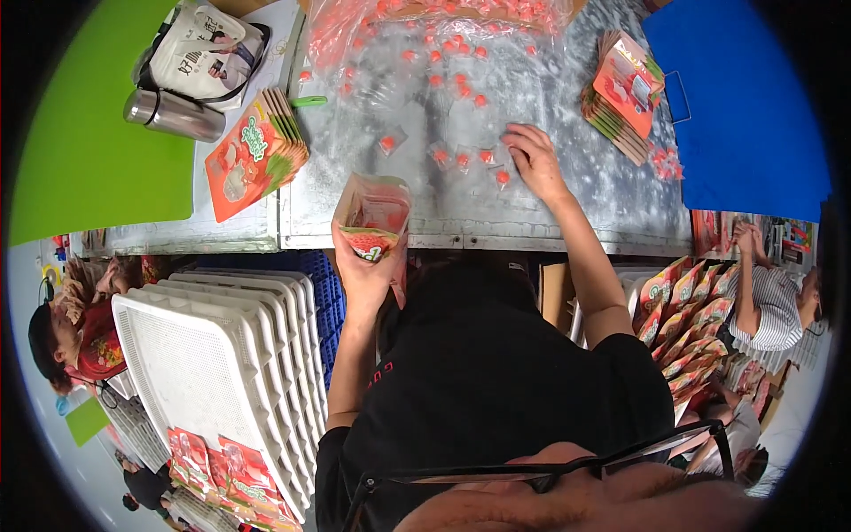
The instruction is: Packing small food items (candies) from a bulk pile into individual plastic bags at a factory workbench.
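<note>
My left hand (355, 277) is closed around a red and green stand-up pouch (379, 202), held upright at the table's front edge with its mouth gaping towards me. Some reddish shapes show inside, too unclear to tell apart. To the right, my right hand (538, 167) reaches over the grey metal table (603, 208), fingers apart and a little bent, with nothing seen in them. Just left of its fingertips lie several red candies in clear wrappers, the nearest a wrapped candy (503, 176). One more wrapped candy (387, 143) lies beyond the pouch.
Loose candies spill from a large clear plastic bag (355, 25) at the back. Flat pouches are stacked at left (259, 149) and right (626, 89). A steel flask (175, 116) lies beside a white bag (191, 55). White trays (191, 346) stack below left; co-workers sit either side.
</note>
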Demonstrator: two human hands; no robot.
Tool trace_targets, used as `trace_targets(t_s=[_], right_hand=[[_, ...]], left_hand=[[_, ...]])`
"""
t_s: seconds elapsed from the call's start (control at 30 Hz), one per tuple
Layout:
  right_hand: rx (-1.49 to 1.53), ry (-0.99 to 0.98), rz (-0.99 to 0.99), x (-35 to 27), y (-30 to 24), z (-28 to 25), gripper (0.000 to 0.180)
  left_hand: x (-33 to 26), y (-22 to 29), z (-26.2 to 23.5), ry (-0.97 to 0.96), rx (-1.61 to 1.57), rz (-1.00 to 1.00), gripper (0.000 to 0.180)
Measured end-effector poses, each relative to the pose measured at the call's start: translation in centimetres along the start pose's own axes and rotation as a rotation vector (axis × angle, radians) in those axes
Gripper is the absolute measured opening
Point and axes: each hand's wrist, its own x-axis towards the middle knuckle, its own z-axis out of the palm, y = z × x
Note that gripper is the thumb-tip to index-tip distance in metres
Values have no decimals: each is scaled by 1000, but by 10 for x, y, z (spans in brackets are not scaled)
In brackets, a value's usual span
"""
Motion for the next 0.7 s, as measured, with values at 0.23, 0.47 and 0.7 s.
trace_targets(t_s=[0.23,0.47,0.7], right_hand=[[-92,12,13,-16,-46,3,49],[-165,-134,-2,-18,-37,-6,58],[-153,-92,31,-34,-28,-13,59]], left_hand=[[2,1,0,14,45,39,73],[1,5,-3,34,-2,21,73],[2,-2,-1,-1,49,-9,75]])
